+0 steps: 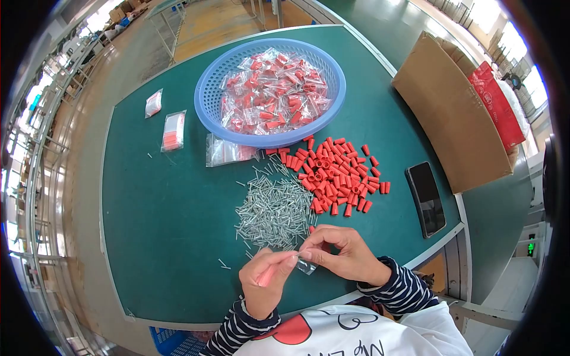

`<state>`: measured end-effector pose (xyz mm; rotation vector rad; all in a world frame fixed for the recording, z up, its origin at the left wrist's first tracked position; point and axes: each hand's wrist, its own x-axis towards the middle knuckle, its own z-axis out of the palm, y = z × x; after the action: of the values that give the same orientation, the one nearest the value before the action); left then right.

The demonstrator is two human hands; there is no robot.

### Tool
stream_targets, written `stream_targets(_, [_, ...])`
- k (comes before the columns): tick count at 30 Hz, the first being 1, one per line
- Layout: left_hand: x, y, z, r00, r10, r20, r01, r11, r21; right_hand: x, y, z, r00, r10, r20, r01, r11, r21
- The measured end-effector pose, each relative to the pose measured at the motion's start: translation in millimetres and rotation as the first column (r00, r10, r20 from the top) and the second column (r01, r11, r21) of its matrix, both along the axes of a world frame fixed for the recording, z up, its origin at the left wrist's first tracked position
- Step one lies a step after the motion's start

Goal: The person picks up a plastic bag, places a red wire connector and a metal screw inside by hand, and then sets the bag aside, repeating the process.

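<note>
My left hand [267, 279] and my right hand [341, 255] meet at the front of the green table, fingers pinched on the top edge of a small clear plastic bag [306, 266]. Something pinkish-red shows inside my left palm. A bit of red shows at my right fingertips. Just beyond my hands lies a pile of silver screws [273, 207]. Red plastic caps [338, 172] are heaped to its right. Behind them a blue perforated basket [208, 110] holds many small clear bags with red pieces inside.
Bundles of flat clear bags lie left of the basket [173, 130] and in front of it [228, 151]. A black phone [426, 200] rests near the right edge of the green table [172, 237]. A cardboard box [454, 118] stands at the right, with a red bag [497, 104].
</note>
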<state>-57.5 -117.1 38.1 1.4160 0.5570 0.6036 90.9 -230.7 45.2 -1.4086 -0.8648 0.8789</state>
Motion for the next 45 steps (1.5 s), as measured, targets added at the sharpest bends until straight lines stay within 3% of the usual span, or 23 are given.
stream_targets(1, [-1.1, 2.3, -0.4, 1.0, 0.007, -0.014, -0.005, 0.995, 0.102, 0.7, -0.2, 1.5, 1.0, 0.018, 0.019, -0.018, 1.0, 0.005])
stream_targets(3, [-2.8, 6.2, -0.6, 0.999, 0.024, -0.041, -0.01, 0.953, 0.302, -2.8, 3.2, 6.7, 0.992, -0.097, 0.084, 0.094, 0.994, 0.047])
stream_targets(7, [-3.7, 4.7, -0.2, 0.995, 0.09, -0.034, -0.068, 0.912, 0.405, -1.2, 0.8, 10.2, 0.969, -0.186, 0.163, 0.176, 0.981, 0.077])
stream_targets(10, [-1.3, 3.7, -0.7, 0.995, 0.101, -0.021, -0.08, 0.882, 0.464, -0.7, -4.6, 10.5, 0.98, -0.09, 0.179, 0.085, 0.996, 0.039])
stream_targets(21, [-3.2, 1.2, -9.1, 0.998, 0.056, 0.011, -0.049, 0.742, 0.669, -4.6, -3.0, 14.3, 0.993, -0.019, 0.118, 0.023, 0.999, -0.035])
stream_targets(25, [-0.5, 2.5, -7.5, 0.999, 0.037, -0.02, -0.015, 0.763, 0.647, -4.8, -3.7, 10.2, 0.995, 0.003, 0.098, 0.001, 0.999, -0.04])
stream_targets(31, [5.2, 2.3, 6.3, 0.991, -0.05, -0.125, 0.107, 0.858, 0.503, -3.8, -2.0, 3.2, 0.897, -0.079, 0.436, 0.041, 0.995, 0.095])
stream_targets(34, [1.8, 3.6, 4.6, 0.987, -0.063, -0.148, 0.127, 0.867, 0.481, -6.7, -1.9, 5.8, 0.854, -0.072, 0.515, 0.014, 0.993, 0.114])
stream_targets(42, [-3.4, 7.8, 1.1, 0.972, -0.151, -0.181, 0.202, 0.93, 0.307, -12.7, -7.1, 15.7, 0.702, 0.009, 0.712, -0.009, 1.0, -0.003])
stream_targets(45, [0.0, 3.5, 1.2, 0.988, -0.031, -0.154, 0.1, 0.882, 0.461, -19.5, -9.4, 15.9, 0.678, 0.027, 0.735, -0.024, 1.0, -0.015])
